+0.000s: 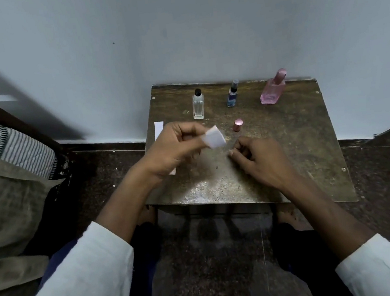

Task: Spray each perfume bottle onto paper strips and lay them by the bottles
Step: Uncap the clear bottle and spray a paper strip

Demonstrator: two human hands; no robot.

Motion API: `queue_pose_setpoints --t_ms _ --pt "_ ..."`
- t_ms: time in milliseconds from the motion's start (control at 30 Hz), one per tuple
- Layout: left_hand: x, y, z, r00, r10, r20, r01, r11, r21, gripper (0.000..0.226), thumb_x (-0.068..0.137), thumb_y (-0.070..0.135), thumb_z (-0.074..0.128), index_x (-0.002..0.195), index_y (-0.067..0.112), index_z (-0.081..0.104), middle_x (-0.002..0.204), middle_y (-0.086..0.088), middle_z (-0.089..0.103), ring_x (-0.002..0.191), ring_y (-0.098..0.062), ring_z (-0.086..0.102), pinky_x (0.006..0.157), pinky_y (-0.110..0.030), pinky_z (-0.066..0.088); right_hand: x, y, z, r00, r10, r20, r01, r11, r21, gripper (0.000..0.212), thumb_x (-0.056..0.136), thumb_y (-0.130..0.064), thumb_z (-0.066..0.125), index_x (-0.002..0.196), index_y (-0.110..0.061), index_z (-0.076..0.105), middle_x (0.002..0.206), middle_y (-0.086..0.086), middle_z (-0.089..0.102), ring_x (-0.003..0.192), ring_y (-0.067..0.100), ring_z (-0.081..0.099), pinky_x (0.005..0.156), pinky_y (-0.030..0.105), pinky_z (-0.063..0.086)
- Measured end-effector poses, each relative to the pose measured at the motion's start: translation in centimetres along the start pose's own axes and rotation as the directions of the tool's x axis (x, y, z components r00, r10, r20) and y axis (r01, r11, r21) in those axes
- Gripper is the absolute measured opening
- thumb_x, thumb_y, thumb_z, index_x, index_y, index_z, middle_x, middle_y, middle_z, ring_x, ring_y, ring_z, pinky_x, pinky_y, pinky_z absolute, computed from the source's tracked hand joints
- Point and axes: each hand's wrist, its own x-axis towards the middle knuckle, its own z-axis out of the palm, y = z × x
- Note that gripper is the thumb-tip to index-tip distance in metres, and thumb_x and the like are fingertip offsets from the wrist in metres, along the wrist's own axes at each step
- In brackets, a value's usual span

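Three perfume bottles stand along the back of a small worn table (300, 160): a clear one with a black cap (198, 105), a small blue one (232, 95) and a pink one (272, 88). A pink cap (238, 125) stands alone in front of them. My left hand (177, 147) pinches a white paper strip (214, 137) above the table's middle. My right hand (260, 157) hovers just right of it, fingers curled; a small clear thing may sit at its fingertips, too faint to tell. More white strips (158, 130) lie at the table's left edge, partly hidden by my left hand.
A pale wall stands right behind the table. A bed with striped bedding (14, 149) and a dark wooden frame is at the left. Dark speckled floor surrounds the table. My knees sit under the table's front edge.
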Motion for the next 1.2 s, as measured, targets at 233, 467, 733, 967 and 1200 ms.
queue_pose_setpoints --t_ms 233,467,733,967,1200 --pt "-0.4 0.6 0.1 0.985 0.059 0.161 -0.002 0.942 -0.335 0.013 0.090 0.022 0.082 0.078 0.022 0.080 0.060 0.010 0.056 0.050 0.000 0.044 0.048 -0.013 0.034 0.0 0.1 0.0 1.000 -0.002 0.001 0.002 1.000 -0.009 0.020 0.104 -0.037 0.064 0.089 -0.024 0.067 0.070 -0.006 0.070 0.065 0.014 0.064 0.057 0.028 0.037" --pt "0.1 -0.6 0.4 1.000 -0.024 -0.008 0.025 0.968 0.252 0.009 0.093 0.024 0.084 0.091 0.016 0.083 0.072 0.006 0.077 0.059 -0.002 0.064 0.062 -0.020 0.050 -0.1 -0.3 -0.1 1.000 0.012 -0.003 -0.013 1.000 -0.024 0.017 0.102 -0.033 0.064 0.090 -0.023 0.067 0.069 -0.005 0.069 0.066 0.017 0.063 0.059 0.032 0.033" --pt "0.6 -0.7 -0.4 0.995 -0.001 -0.099 0.038 0.928 0.371 0.016 0.091 0.037 0.084 0.095 0.021 0.085 0.086 -0.003 0.077 0.067 -0.024 0.064 0.072 -0.031 0.046 0.0 -0.3 0.1 1.000 0.014 -0.008 -0.015 0.999 -0.028 0.020 0.104 -0.039 0.061 0.090 -0.025 0.066 0.070 -0.008 0.068 0.068 0.015 0.063 0.062 0.032 0.039" --pt "-0.5 0.6 -0.2 0.870 0.259 0.419 0.122 0.711 -0.693 0.016 0.089 0.039 0.084 0.096 0.026 0.080 0.082 0.011 0.072 0.070 -0.004 0.048 0.063 -0.020 0.037 0.0 -0.3 0.0 1.000 0.017 -0.001 -0.017 1.000 -0.012 0.020 0.103 -0.038 0.062 0.088 -0.026 0.065 0.068 -0.011 0.065 0.064 0.006 0.059 0.056 0.027 0.033" --pt "0.8 -1.3 0.7 0.942 0.235 -0.241 -0.078 0.849 0.523 0.010 0.089 0.036 0.086 0.093 0.027 0.085 0.080 0.015 0.079 0.062 0.009 0.064 0.062 -0.012 0.050 0.1 -0.1 0.2 1.000 0.013 -0.011 -0.014 0.999 -0.041 0.020 0.104 -0.041 0.061 0.090 -0.026 0.065 0.069 -0.007 0.068 0.066 0.014 0.062 0.060 0.031 0.033"
